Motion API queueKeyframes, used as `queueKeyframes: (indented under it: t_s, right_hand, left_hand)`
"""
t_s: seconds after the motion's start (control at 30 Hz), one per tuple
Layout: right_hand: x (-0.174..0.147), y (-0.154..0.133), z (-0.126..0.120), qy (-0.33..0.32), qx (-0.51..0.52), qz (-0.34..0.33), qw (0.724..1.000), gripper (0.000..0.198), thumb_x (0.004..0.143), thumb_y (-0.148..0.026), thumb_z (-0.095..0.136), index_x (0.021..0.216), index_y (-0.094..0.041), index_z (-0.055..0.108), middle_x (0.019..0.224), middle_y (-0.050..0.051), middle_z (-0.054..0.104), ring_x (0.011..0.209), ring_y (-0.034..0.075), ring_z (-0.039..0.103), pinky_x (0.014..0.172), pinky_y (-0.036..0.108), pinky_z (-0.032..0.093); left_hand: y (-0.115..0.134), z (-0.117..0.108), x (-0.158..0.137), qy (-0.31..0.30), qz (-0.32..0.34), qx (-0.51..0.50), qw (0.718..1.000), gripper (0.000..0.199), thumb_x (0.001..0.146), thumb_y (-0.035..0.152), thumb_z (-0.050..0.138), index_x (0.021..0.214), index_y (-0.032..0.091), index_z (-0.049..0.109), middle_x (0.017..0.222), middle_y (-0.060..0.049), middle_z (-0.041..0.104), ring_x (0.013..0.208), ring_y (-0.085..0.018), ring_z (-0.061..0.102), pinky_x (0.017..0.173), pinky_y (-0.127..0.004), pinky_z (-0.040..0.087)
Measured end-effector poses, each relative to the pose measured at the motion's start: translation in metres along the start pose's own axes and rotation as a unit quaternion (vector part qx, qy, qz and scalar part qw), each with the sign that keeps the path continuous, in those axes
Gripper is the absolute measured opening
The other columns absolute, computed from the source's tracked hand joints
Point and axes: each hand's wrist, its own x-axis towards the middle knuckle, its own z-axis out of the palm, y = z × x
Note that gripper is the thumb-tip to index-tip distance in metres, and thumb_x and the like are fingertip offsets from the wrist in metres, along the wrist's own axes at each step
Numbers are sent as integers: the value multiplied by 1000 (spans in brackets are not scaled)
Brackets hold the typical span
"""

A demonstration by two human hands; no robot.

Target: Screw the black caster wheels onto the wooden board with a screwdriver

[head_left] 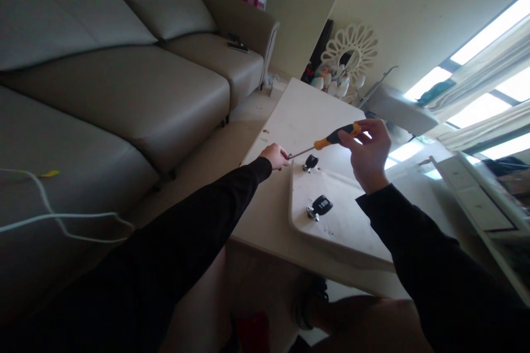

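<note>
My right hand (371, 151) grips a screwdriver (336, 135) by the end of its black and yellow handle. The shaft slants down to the left, and its tip is at the fingers of my left hand (275, 156). Those fingers are pinched together around something small by the tip, too small to name. Below the tip lies a white panel (351, 210) with rounded corners. Two black caster wheels (322, 205) with metal fittings stand on it, the other caster (310, 162) being closer to the screwdriver.
The panel lies on a white table (304, 107) with a few small bits near its left edge. A grey-brown sofa (182, 94) runs along the left, with a white cable (62, 215) in front. White drawers (472, 198) stand at right; a petal-framed mirror (351, 52) is behind.
</note>
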Motion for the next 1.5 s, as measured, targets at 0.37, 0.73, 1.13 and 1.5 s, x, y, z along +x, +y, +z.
queueKeyframes:
  t_s: [0.37, 0.73, 1.13, 1.5]
  right_hand:
    - [-5, 7, -3, 3, 12, 19, 1000, 40, 65, -29, 89, 96, -28, 63, 89, -4, 60, 82, 17, 67, 80, 47, 65]
    - [-7, 7, -2, 11, 21, 25, 999, 40, 62, -28, 90, 94, -27, 65, 87, -4, 62, 81, 17, 67, 83, 49, 65]
    - [-14, -1, -20, 25, 9, 23, 999, 42, 64, -31, 91, 96, -27, 64, 90, -3, 61, 84, 20, 69, 85, 54, 65]
    - [-60, -37, -84, 127, 62, 60, 988, 36, 64, -22, 91, 91, -38, 72, 93, 0, 64, 81, 25, 68, 84, 58, 63]
  left_hand:
    - [-5, 1, 1, 0, 10, -32, 999, 16, 78, 15, 84, 92, 11, 78, 80, -7, 77, 52, -10, 61, 55, -23, 50]
    - [-5, 5, 4, -9, 8, -23, 1000, 12, 80, 15, 82, 91, 11, 77, 83, -8, 77, 56, -11, 65, 57, -23, 52]
    - [1, 2, -8, 30, 18, 120, 992, 7, 74, 14, 81, 80, 18, 78, 90, -10, 78, 90, -23, 72, 87, -31, 54]
    - [19, -19, -16, 11, 84, 53, 995, 26, 90, 20, 69, 116, 15, 72, 108, -8, 74, 58, -8, 61, 59, -23, 50]
